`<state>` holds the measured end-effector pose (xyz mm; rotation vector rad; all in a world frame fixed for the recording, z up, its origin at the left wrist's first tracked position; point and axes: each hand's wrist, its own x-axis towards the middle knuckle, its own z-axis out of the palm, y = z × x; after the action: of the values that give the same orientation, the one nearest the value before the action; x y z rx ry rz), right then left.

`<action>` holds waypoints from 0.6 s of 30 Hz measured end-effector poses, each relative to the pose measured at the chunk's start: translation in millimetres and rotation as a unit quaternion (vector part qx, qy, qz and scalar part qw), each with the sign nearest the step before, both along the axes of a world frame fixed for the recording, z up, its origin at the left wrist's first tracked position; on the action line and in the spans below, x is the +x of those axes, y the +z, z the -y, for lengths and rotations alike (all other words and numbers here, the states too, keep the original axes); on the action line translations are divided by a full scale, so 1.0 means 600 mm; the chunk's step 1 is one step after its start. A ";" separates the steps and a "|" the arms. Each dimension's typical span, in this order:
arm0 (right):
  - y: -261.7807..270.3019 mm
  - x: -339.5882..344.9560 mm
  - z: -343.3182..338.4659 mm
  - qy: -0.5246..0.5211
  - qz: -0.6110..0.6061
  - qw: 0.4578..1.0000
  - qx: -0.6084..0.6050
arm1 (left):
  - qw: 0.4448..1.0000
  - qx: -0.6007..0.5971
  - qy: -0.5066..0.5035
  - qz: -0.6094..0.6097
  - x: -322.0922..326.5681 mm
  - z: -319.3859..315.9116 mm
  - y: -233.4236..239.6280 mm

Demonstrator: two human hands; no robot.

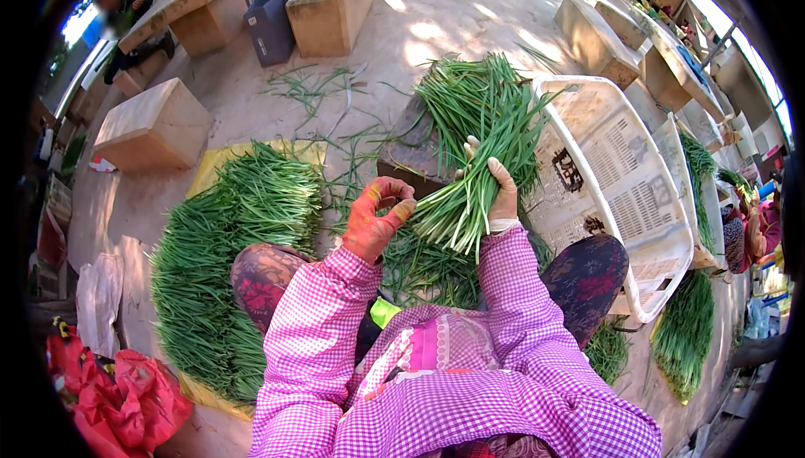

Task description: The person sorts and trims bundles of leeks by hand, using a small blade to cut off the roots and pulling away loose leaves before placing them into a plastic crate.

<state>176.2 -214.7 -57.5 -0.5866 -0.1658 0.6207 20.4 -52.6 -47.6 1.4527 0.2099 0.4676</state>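
Observation:
My right hand [501, 189], in a pale thin glove, is closed around a loose bunch of green chives [468, 197]. The pale stem ends point down and to the left, and the leaves reach up to the right. Beside the stem ends is my left hand [375, 214], in an orange-red glove. Its thumb and index finger curl close to each other; whether a thin stem sits between them is too small to tell. More chives [465, 99] are heaped on a dark block [415, 143] in front of me. Loose leaves [427, 269] cover the ground between my knees.
On the left, neat rows of chives [207, 282] lie on a yellow sheet [308, 151]. A white plastic crate [604, 206] leans at my right. Concrete blocks [154, 124], a dark tote bag [270, 27] and red plastic [126, 401] surround the spot. A person [126, 11] sits far left.

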 end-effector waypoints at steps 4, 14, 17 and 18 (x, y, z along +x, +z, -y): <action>0.000 0.001 0.007 0.016 0.000 1.000 0.000 | 0.999 0.034 0.027 0.012 0.003 -0.001 -0.007; 0.000 -0.012 -0.001 0.013 0.055 0.997 -0.051 | 0.900 0.426 0.059 -0.066 0.017 0.053 0.025; 0.004 -0.021 -0.012 0.011 0.073 0.996 -0.054 | 0.872 0.473 0.063 -0.109 0.018 0.053 0.012; 0.008 -0.025 -0.014 0.009 0.068 0.996 -0.052 | 0.864 0.484 0.071 -0.120 0.019 0.054 0.009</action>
<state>161.1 -206.4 -52.8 -0.7295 -0.2690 0.6101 31.7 -85.0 -42.1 2.5082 0.3015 0.5385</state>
